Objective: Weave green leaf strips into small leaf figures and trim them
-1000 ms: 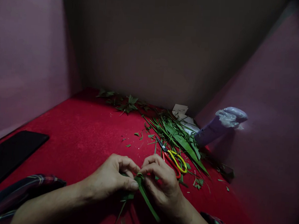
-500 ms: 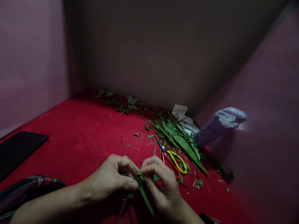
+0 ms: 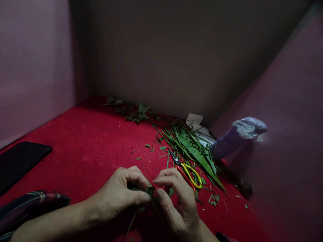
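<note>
Green leaf piece (image 3: 150, 190), small and folded, sits at lower centre of the frame, above the red surface (image 3: 81, 142). Left hand (image 3: 111, 194) closes narrowly on it, thumb against the curled fingers; a thin strand (image 3: 129, 226) trails beneath, toward the bottom edge.

Change over the last instant: right hand (image 3: 180, 205) loosens. Its thumb and forefinger, close about the knot-like top a moment ago, now stand parted just beside it. Cannot tell whether a fine strand lies between those fingertips. The flat green tail that hung toward lower right is now dark and blurred, hard to trace. My reading: the left pinch bears most of the hold, leaving the right fingers freer to shift along the piece; the fold could slacken if that pinch eases.

Surroundings, right of centre: scissors (image 3: 177, 160) with red and yellow handles, near the right hand and touching the edge of a heap of long leaves (image 3: 200, 155). Small scraps (image 3: 138, 158) lie left of them. White papers (image 3: 194, 119) behind the heap; purple packet (image 3: 227, 141) leans at its right. Lobed leaves (image 3: 140, 114) along the back edge. Black flat object (image 3: 15, 164) at lower left.
</note>
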Demonstrator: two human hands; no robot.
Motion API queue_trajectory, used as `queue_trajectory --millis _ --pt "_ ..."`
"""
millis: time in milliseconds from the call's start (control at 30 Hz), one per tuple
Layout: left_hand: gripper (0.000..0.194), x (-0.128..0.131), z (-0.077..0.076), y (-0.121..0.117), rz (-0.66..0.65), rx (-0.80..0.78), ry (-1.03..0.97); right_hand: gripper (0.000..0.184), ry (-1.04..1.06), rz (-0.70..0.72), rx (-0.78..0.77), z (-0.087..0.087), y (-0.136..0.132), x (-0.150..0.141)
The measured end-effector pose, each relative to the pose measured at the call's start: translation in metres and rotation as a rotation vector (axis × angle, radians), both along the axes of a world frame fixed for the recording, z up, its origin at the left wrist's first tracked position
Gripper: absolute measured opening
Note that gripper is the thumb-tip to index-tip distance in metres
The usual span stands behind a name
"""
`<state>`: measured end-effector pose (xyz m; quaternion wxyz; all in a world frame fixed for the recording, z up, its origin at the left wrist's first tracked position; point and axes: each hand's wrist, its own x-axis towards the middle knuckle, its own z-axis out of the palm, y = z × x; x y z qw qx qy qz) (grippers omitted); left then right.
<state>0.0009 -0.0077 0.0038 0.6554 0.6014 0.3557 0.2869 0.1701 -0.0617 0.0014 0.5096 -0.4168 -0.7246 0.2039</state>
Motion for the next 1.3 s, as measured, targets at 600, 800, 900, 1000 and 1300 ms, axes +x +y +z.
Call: queue_trajectory --millis 600,800,900,1000,1300 --pt "0.009 -0.002 0.005 -0.007 0.152 0.411 0.227 0.016 -0.153 -0.082 0.31 -0.002 -0.006 -0.004" --pt "0.015 -0.002 0.004 -0.006 0.175 0.578 0.136 0.016 -0.148 -0.045 0.313 -0.001 -0.007 -0.007" --pt "0.019 -0.003 0.005 -0.006 0.182 0.703 0.124 0.016 -0.127 0.022 0.272 -0.001 -0.006 -0.006" --pt "0.019 -0.003 0.005 -0.006 0.204 0.764 0.132 0.009 -0.043 0.043 0.222 -0.001 -0.007 -0.005" --pt "0.016 -0.008 0.008 -0.008 0.192 1.097 0.288 0.035 0.418 0.014 -0.608 -0.005 -0.013 -0.019"
